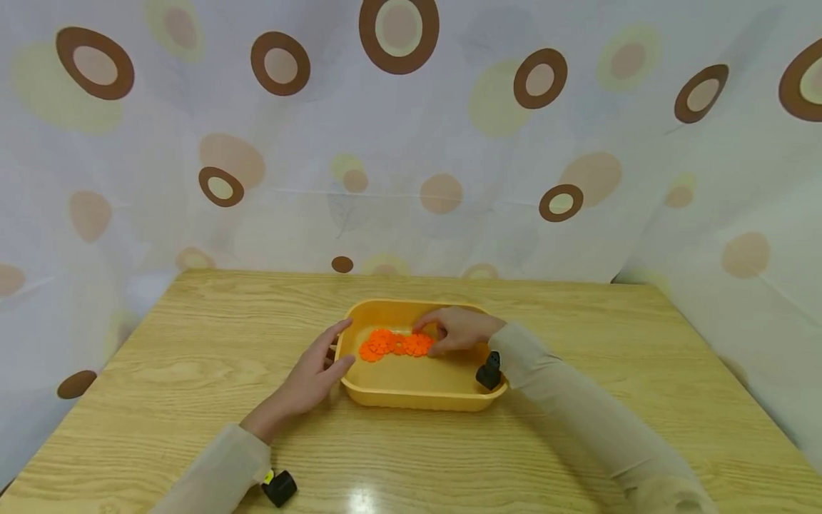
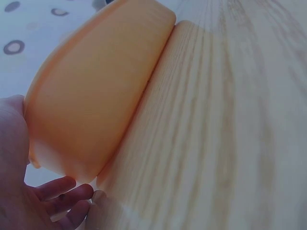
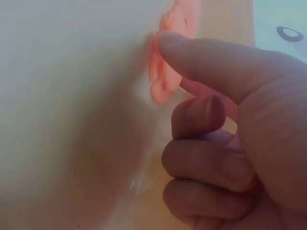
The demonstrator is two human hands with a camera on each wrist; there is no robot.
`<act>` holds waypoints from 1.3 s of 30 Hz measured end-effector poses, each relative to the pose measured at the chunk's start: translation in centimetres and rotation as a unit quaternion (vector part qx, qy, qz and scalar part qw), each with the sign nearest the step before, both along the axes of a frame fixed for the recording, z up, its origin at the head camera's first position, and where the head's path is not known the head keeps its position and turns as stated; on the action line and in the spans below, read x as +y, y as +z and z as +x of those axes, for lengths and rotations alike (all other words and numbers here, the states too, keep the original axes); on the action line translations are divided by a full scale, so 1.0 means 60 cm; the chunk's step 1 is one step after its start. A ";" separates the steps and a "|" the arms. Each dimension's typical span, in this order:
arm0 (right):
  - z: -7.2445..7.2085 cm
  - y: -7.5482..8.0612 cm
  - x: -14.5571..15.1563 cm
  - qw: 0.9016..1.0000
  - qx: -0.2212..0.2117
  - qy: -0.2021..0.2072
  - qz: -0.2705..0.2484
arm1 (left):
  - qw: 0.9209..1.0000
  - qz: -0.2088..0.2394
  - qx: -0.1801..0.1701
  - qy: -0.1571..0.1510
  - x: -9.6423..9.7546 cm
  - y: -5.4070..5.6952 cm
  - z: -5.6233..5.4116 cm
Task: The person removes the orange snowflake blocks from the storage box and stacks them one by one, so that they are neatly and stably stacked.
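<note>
- Right hand [image 1: 465, 327]: thumb and index are set apart at the right end of the orange pieces [image 1: 375, 348]; the other three fingers curl in. I cannot tell whether they pinch one.
- The orange pieces lie flat and overlapping in the tray [image 1: 417, 400], from its middle towards ten o'clock.
- Left hand [image 1: 311, 378]: fingers and thumb spread, against the tray's nine o'clock end.
- Around: table [image 1: 385, 457] beneath, patterned cloth [image 1: 289, 143] at twelve.
- The step looks like handling the pieces; the next move seems to call for a fine fingertip grip and a steady tray.
</note>
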State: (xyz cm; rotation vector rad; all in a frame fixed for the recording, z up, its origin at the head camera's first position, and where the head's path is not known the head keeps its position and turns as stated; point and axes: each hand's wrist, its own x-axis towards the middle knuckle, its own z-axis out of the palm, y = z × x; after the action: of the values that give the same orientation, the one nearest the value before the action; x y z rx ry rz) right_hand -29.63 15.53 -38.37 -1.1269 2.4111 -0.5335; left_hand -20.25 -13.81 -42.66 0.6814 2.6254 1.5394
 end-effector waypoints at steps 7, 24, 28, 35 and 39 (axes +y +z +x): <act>0.002 -0.001 -0.001 1.000 0.007 -0.004 -0.001 | 1.000 -0.004 -0.002 0.002 0.001 0.000 -0.001; 0.005 -0.001 0.000 1.000 0.000 -0.005 -0.014 | 1.000 0.003 -0.001 0.002 0.001 -0.003 -0.002; 0.004 -0.003 -0.001 1.000 -0.004 -0.008 -0.023 | 1.000 0.001 -0.002 0.004 -0.001 -0.003 -0.002; 0.001 -0.004 0.004 0.999 -0.017 -0.015 -0.048 | 1.000 0.000 -0.001 0.002 0.000 0.000 -0.003; 0.000 -0.006 0.006 0.998 -0.018 -0.021 -0.050 | 1.000 0.001 0.000 0.000 0.001 0.000 -0.002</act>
State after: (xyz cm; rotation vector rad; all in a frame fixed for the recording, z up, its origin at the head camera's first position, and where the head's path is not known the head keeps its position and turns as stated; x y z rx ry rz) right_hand -29.62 15.91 -38.72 -1.0979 2.4048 -0.6894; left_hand -20.37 -13.73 -42.65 0.6815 2.6251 1.5434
